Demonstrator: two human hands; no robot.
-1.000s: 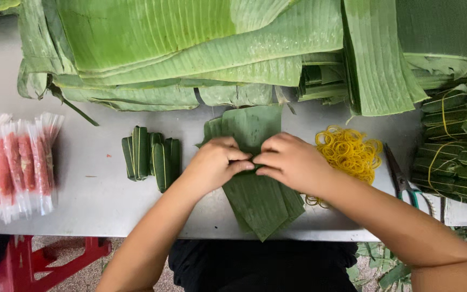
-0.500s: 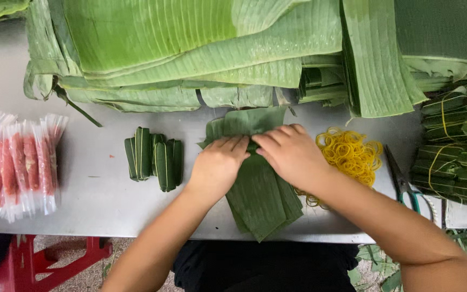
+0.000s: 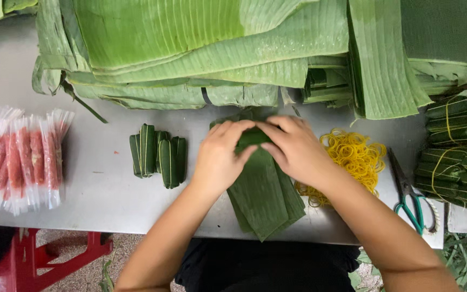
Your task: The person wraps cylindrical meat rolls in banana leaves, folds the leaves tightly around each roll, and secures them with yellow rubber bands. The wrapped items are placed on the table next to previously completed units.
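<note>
Both hands sit at the middle of the frame, pressed down on a stack of cut banana leaf pieces [image 3: 263,194] that lies on the grey table [image 3: 98,178] and hangs slightly over its near edge. The left hand [image 3: 224,157] lies palm down with its fingers curled over a dark green fold at the top of the stack; the right hand [image 3: 295,146] meets it from the other side, fingers bent over the same fold, fingertips touching those of the left. Each hand is grasping the folded leaf rather than lying flat and loose. What is inside the fold cannot be seen.

Just right of the right hand lies a heap of yellow rubber bands [image 3: 352,157], partly under the wrist. Further right are scissors [image 3: 412,194] with green handles, and at the right edge stacked leaf bundles [image 3: 460,151] tied with yellow bands. Left of the left hand, a little apart from it, four small wrapped leaf parcels [image 3: 158,157] lie side by side. At the far left lie pink sausages in clear wrappers [image 3: 20,159]. Across the upper frame large banana leaves [image 3: 201,48] are piled. At the lower left, under the table, a red stool [image 3: 44,259] shows.
</note>
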